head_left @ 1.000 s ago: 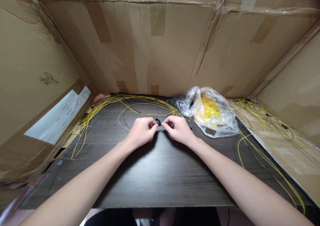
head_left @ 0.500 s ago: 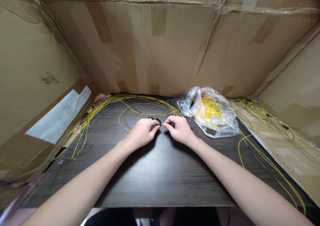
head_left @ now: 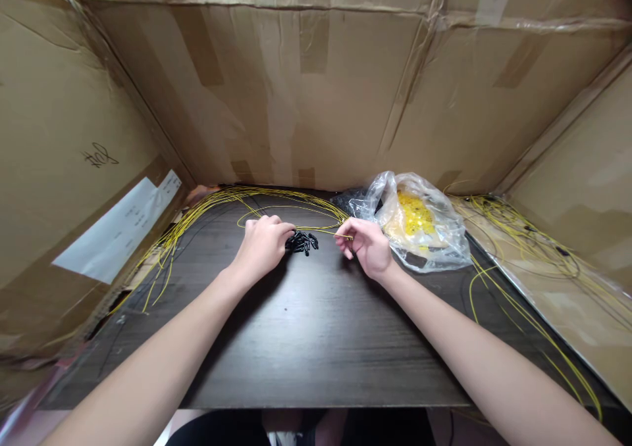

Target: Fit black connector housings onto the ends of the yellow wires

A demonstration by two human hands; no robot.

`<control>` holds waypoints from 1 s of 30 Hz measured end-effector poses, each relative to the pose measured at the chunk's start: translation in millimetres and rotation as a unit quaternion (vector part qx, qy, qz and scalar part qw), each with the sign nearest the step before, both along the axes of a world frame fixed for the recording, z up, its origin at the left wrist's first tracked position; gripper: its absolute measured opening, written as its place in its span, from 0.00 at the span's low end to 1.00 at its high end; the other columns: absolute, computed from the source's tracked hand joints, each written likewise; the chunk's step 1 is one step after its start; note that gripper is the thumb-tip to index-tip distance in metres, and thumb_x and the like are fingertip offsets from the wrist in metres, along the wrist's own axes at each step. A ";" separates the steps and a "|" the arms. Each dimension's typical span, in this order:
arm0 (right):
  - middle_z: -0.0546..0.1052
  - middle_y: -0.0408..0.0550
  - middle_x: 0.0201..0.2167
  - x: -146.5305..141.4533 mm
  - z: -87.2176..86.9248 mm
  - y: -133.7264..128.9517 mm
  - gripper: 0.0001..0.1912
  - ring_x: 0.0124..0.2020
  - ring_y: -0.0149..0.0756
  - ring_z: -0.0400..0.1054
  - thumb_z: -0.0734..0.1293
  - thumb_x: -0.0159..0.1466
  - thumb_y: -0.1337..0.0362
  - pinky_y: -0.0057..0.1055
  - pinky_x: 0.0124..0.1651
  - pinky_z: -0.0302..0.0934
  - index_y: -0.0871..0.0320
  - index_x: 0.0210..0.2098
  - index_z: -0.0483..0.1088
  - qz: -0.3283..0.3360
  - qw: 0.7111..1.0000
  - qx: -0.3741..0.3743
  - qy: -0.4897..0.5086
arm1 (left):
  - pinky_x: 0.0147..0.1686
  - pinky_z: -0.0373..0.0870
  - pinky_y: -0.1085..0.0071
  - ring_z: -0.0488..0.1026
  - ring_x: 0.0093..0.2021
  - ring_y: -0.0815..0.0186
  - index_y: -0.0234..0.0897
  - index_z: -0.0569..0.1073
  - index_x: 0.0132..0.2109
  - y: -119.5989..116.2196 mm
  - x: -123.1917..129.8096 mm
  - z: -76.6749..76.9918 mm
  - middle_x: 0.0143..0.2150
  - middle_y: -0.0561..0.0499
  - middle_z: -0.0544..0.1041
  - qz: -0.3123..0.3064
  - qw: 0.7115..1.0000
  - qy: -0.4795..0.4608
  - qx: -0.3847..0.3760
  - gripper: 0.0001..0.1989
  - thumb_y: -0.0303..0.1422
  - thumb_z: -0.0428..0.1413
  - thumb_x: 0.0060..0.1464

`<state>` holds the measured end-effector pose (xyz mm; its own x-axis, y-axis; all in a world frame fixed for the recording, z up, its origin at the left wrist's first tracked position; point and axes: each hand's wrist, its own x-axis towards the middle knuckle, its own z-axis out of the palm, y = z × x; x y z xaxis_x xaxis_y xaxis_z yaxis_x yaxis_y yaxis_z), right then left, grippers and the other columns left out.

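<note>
My right hand point(head_left: 365, 243) pinches the end of a thin yellow wire point(head_left: 323, 231) between thumb and forefinger, its other fingers curled loosely. The wire runs left from the fingertips, above the dark tabletop. Over on the left, my left hand point(head_left: 264, 243) has its fingers bent together at the edge of a small pile of short black tube-like pieces point(head_left: 303, 242). Its fingertips are partly hidden, so whatever they grip does not show. Behind both hands lies a long bundle of yellow wires point(head_left: 207, 201), curving across the back of the table.
A clear plastic bag point(head_left: 451, 242) of small yellow pieces stands behind my right hand, beside a dark bag point(head_left: 348, 200). More yellow wires point(head_left: 533, 235) lie on cardboard at right and hang along the table's edge. Cardboard walls point(head_left: 345, 104) enclose the back and sides.
My hands, close together before, have moved apart. The left has shifted left to the black pile, uncovering it; the right has moved slightly right and turned, a yellow wire now showing in its fingers.
</note>
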<state>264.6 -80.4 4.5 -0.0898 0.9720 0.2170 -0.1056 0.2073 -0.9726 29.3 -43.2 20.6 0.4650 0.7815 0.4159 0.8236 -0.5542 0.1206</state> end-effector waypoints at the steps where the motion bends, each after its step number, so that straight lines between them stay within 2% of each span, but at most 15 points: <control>1: 0.72 0.50 0.24 0.3 0.5 0.8 0.25 0.21 0.32 0.66 0.55 0.64 0.45 0.26 0.16 0.53 0.59 0.28 0.69 0.015 0.999 -0.031 0.024 | 0.42 0.56 0.60 0.68 0.42 0.57 0.42 0.79 0.44 -1.0 0.7 1.1 0.39 0.45 0.77 -0.013 1.000 0.005 0.014 0.14 0.35 0.49 0.64; 3: 0.72 0.49 0.23 -0.7 0.5 2.2 0.28 0.17 0.31 0.65 0.54 0.64 0.42 0.24 0.12 0.48 0.60 0.29 0.69 0.030 0.996 -0.079 0.039 | 0.43 0.55 0.59 0.66 0.44 0.57 0.44 0.79 0.47 -3.8 2.6 3.3 0.42 0.45 0.76 -0.045 0.998 0.014 0.036 0.13 0.35 0.49 0.64; 6: 0.72 0.45 0.21 -6.0 -2.3 2.3 0.24 0.13 0.28 0.64 0.62 0.61 0.44 0.22 0.10 0.44 0.60 0.31 0.70 0.029 0.995 -0.100 -0.009 | 0.45 0.55 0.58 0.65 0.46 0.57 0.46 0.78 0.48 -9.7 6.3 5.9 0.45 0.44 0.75 -0.091 0.994 0.039 0.047 0.14 0.32 0.49 0.64; 11: 0.75 0.45 0.23 -15.5 -6.0 -4.4 0.19 0.11 0.26 0.63 0.67 0.60 0.49 0.20 0.09 0.45 0.61 0.31 0.72 0.061 0.987 -0.085 -0.120 | 0.46 0.54 0.57 0.64 0.48 0.57 0.47 0.78 0.48 -20.2 13.2 6.7 0.47 0.46 0.74 -0.142 0.987 0.068 0.025 0.14 0.30 0.49 0.64; 15: 0.76 0.46 0.23 -18.6 -2.7 -8.8 0.16 0.12 0.25 0.63 0.68 0.59 0.53 0.19 0.08 0.46 0.62 0.28 0.72 0.083 0.982 -0.084 -0.150 | 0.46 0.54 0.57 0.64 0.46 0.57 0.46 0.78 0.47 -24.8 16.8 5.8 0.46 0.46 0.74 -0.162 0.984 0.068 0.007 0.14 0.29 0.49 0.64; 21: 0.75 0.45 0.21 -20.6 -1.2 -9.6 0.13 0.11 0.25 0.63 0.67 0.59 0.57 0.18 0.08 0.45 0.62 0.27 0.72 0.089 0.980 -0.105 -0.147 | 0.46 0.55 0.56 0.65 0.47 0.57 0.45 0.78 0.46 -24.7 17.5 2.9 0.47 0.45 0.74 -0.166 0.983 0.074 0.007 0.15 0.27 0.48 0.64; 24: 0.76 0.45 0.22 -20.9 -3.6 -8.7 0.11 0.12 0.24 0.64 0.68 0.58 0.58 0.18 0.08 0.44 0.62 0.28 0.72 0.094 0.979 -0.109 -0.147 | 0.48 0.57 0.55 0.66 0.49 0.55 0.46 0.77 0.50 -25.3 19.3 0.8 0.49 0.44 0.74 -0.156 0.985 0.073 0.021 0.14 0.29 0.50 0.63; 27: 0.76 0.45 0.23 -20.2 -5.3 -6.6 0.11 0.12 0.25 0.64 0.69 0.57 0.58 0.18 0.07 0.44 0.62 0.28 0.70 0.092 0.983 -0.119 -0.102 | 0.52 0.59 0.53 0.64 0.55 0.53 0.43 0.71 0.59 -28.8 23.1 3.1 0.56 0.41 0.70 -0.124 0.990 0.001 0.068 0.19 0.31 0.53 0.61; 30: 0.74 0.44 0.22 -17.5 -4.6 -3.7 0.13 0.13 0.25 0.64 0.71 0.55 0.57 0.18 0.08 0.43 0.62 0.29 0.70 0.088 0.987 -0.134 -0.016 | 0.55 0.60 0.54 0.62 0.58 0.52 0.39 0.69 0.60 -35.4 26.6 11.8 0.59 0.38 0.67 -0.076 0.978 -0.131 0.141 0.22 0.32 0.56 0.59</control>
